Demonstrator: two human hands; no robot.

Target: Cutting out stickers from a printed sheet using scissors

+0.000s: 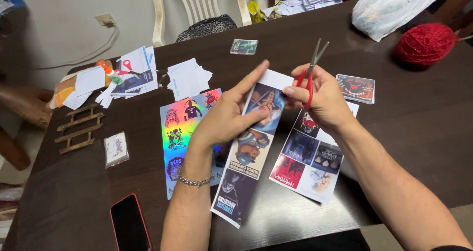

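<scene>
Nearest the camera, a long printed strip (249,150) of picture panels runs from the near table edge up to both hands. Dark wooden table (419,128) carries everything. Just right of the strip lies a printed sheet (308,160) of six uncut panels; left of it, a holographic sticker sheet (180,133). The left hand (224,120) pinches the strip's upper part, forefinger stretched out. The right hand (320,96) grips red-handled scissors (310,73), blades slightly parted and pointing away, seemingly just off the strip's top edge. A few cut cards (355,88) lie finished; judging by this, most cutting remains.
</scene>
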